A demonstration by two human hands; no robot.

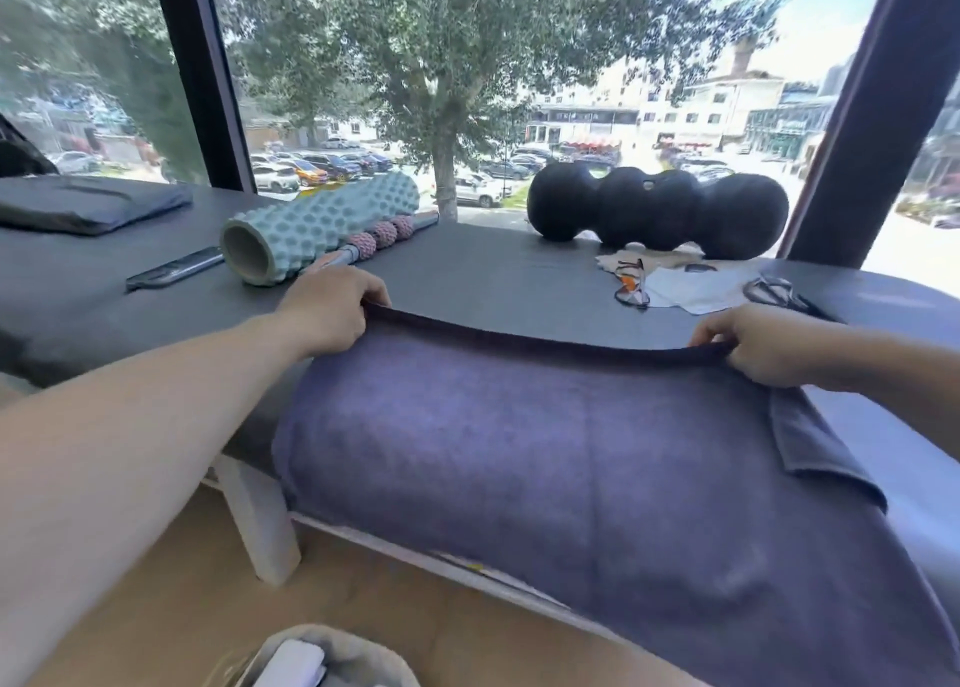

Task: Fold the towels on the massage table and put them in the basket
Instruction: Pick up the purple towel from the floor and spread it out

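A purple towel (pixel 571 468) lies spread over the near edge of the counter (pixel 467 265) and hangs down its front. The left hand (pixel 332 312) pinches the towel's far left corner in a curled grip; the right hand (pixel 753 343) pinches the far right corner the same way, the far hem lifted between them. Beyond the towel's left corner lie a teal roller (pixel 322 224) and a pink massage stick (pixel 379 234); beyond its right corner, a black peanut roller (pixel 660 208), glasses (pixel 631 284) and scissors (pixel 774 291). Far left of the towel sits a folded dark towel (pixel 88 203). A grey basket (pixel 358 655) stands on the floor below the towel.
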